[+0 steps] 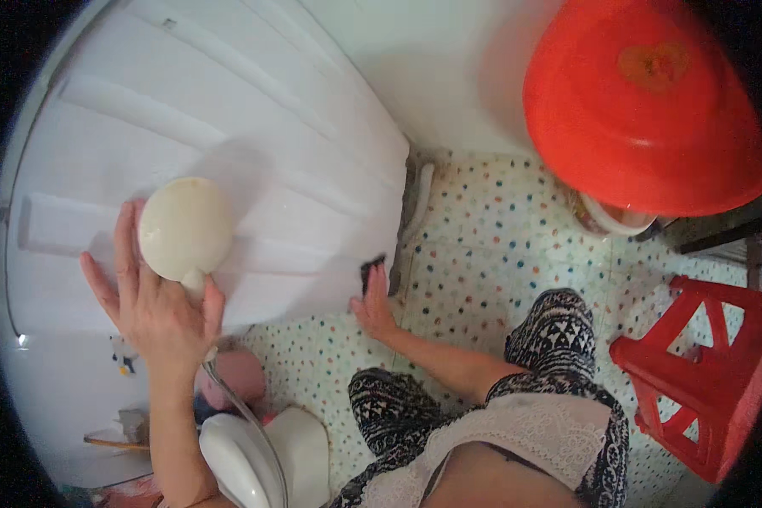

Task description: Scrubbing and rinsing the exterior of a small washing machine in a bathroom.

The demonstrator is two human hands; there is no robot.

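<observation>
My left hand (165, 309) grips a cream-coloured shower head (186, 229) by its neck, with the thumb round it and some fingers stretched out beside the head. A thin metallic hose (241, 402) runs down from it past my forearm. Behind it stands a large white ribbed panel (313, 245). My right hand (374, 311) is at the panel's lower right edge, its fingers on a small dark pad (369, 271) pressed against that edge. What the pad is made of is too small to tell.
A white toilet (300, 449) stands at lower left, next to a pink bin (233, 381). On the right are a red plastic basin (635, 127), a white bucket (618, 218) below it and a red stool (703, 364). The floor (483, 229) has coloured dots. A pale pipe (419, 199) runs beside the panel.
</observation>
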